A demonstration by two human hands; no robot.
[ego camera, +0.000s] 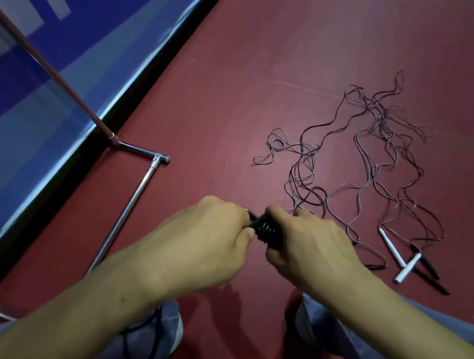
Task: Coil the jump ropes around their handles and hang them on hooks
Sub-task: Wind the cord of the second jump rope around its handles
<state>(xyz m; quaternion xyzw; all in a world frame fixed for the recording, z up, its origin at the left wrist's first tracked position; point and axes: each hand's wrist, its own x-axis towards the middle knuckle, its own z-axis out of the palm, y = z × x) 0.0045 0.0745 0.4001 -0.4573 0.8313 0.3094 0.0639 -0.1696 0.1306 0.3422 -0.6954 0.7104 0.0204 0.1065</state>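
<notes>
Over a red floor (234, 97), gripping a rope-wound black handle (268, 231) with left hand (208, 241) and right hand (312, 246), fingers curled tight around it. Nearby, tangled loose ropes (378, 111) and spare handles (391, 246).

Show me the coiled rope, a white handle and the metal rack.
Coiled rope (267, 230), head view: middle of the black coils.
White handle (392, 248), head view: middle of its shaft.
Metal rack (134, 196), head view: floor bar.

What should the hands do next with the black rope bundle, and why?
Probably wind one more turn: the left hand pinches the cord beside the black coil that the right hand grips, so the coiling looks unfinished.
</notes>
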